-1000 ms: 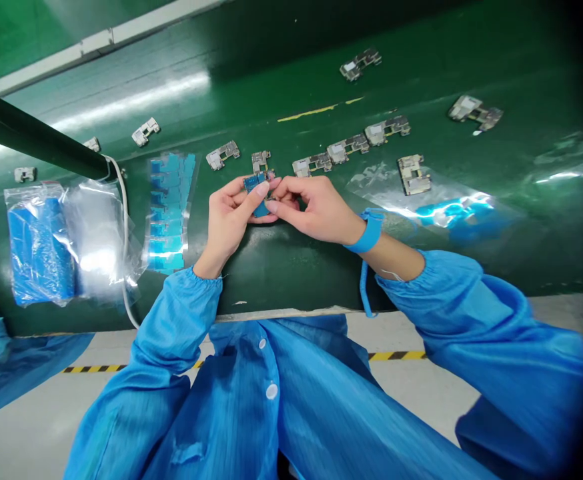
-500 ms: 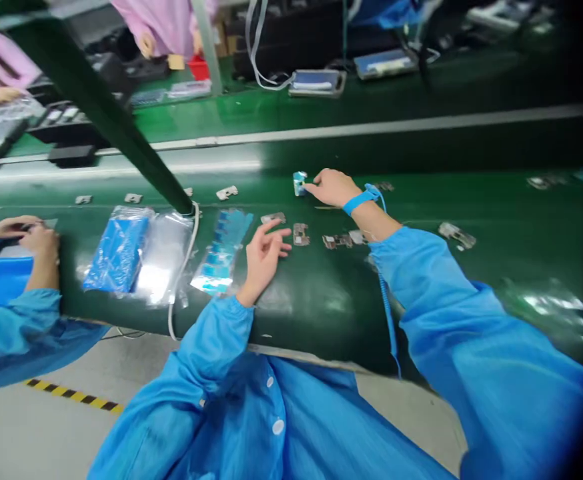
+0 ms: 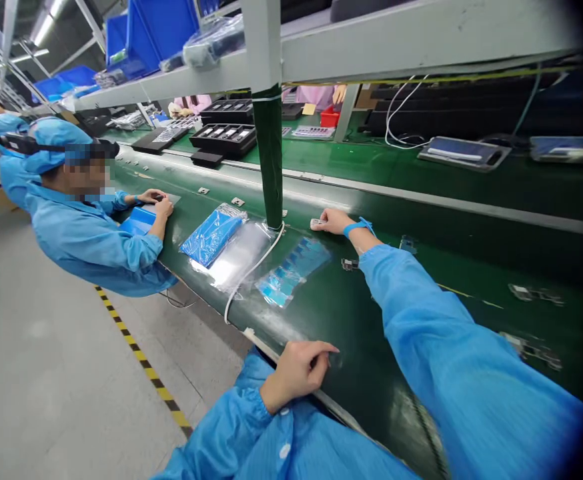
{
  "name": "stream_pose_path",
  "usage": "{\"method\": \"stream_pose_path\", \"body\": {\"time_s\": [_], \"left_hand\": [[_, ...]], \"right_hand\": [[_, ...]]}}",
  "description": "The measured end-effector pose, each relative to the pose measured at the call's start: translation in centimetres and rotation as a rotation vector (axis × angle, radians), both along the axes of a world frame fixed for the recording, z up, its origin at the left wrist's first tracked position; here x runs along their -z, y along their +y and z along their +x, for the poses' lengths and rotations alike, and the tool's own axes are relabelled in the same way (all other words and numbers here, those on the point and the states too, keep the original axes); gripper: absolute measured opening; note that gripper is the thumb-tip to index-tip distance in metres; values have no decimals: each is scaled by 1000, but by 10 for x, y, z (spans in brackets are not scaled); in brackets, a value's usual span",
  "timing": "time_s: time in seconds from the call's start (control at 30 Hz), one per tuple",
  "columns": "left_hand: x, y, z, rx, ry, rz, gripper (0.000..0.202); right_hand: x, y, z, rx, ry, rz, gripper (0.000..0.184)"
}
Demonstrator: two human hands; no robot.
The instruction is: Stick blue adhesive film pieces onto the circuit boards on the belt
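My right hand (image 3: 335,221) reaches across the green bench, its fingertips closed on a small pale metal plate (image 3: 316,224) that is at the bench surface. A blue wrist strap circles that wrist. My left hand (image 3: 299,370) is at the bench's front edge, index finger stretched out and the others loosely curled, with nothing visible in it. Between the hands and the post lies a clear sheet with blue film strips (image 3: 294,270). Another small metal part (image 3: 350,265) sits just below my right forearm, partly hidden by the sleeve.
A blue pack in clear wrap (image 3: 214,235), a clear plastic bag (image 3: 241,250) and a white cable (image 3: 251,273) lie left of the film. A green-wrapped post (image 3: 269,160) rises behind. At left a co-worker (image 3: 91,220) works. More metal parts (image 3: 534,350) lie right.
The view has swung left and up. My right hand now holds a pale metal plate, where a blue-filmed piece was at its fingertips. My left hand has drawn back to the bench edge.
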State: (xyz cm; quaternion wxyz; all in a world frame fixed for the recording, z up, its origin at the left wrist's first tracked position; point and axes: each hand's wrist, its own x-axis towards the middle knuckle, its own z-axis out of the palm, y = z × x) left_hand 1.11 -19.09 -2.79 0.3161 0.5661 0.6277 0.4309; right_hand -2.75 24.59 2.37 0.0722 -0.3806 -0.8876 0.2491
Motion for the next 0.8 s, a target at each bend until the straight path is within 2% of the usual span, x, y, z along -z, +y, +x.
{"method": "stream_pose_path", "body": {"time_s": [0.1,0.17,0.23,0.33,0.4,0.47,0.5,0.57,0.67,0.73,0.8], "left_hand": [[3,5,1,6,-39,26,30],[4,3,1,5,-87,41,26],[1,1,0,-45,-149,51,26],[-13,10,-5,-171,-246,68,44],[-28,34,-8,-229,-379,144,68],[-41,73,-8,-162,-555,208,85],[-46,95,-6,-95,-625,206,82],[-49,138,-3,63,-705,143,60],[-44,183,-2,221,-712,62,56],[-37,195,-5,271,-692,38,60],[-31,196,-10,277,-668,35,64]], "right_hand": [[-14,-1,6,61,46,-92,24],[-20,-13,18,108,125,-126,18],[-19,-40,39,151,226,-157,19],[-9,-107,87,186,454,-248,36],[0,-157,120,239,772,-479,46],[8,-195,148,287,864,-587,49],[12,-207,159,303,883,-605,47],[19,-215,177,349,935,-527,41],[25,-206,191,428,967,-315,37],[28,-200,193,470,908,-247,38],[30,-200,193,487,843,-236,38]]}}
